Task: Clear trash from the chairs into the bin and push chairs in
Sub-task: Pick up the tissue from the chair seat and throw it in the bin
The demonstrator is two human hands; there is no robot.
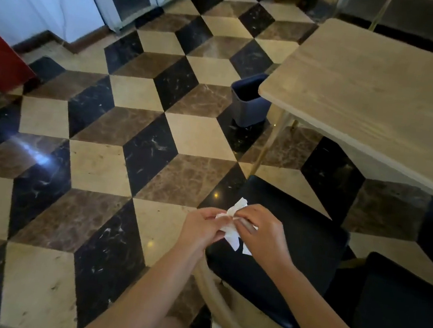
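Crumpled white paper [232, 221] above the dark-cushioned chair [295, 244]; blue bin [247, 105] upright beyond.

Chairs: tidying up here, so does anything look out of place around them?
Both hands hold crumpled white paper over a chair pulled out from the table. Bin stands upright.

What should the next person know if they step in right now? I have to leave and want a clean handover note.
Left hand and right hand: both closed on the crumpled white paper scrap, held together above the near dark-cushioned chair seat.
Bin: the small dark blue plastic bin stands on the tiled floor by the corner of the pale wooden table, out ahead of the hands.
Done: paper lifted off the seat.
Left: drop the paper in the bin, check the second dark seat on the right, then push the chairs in; the near chair is not under the table.
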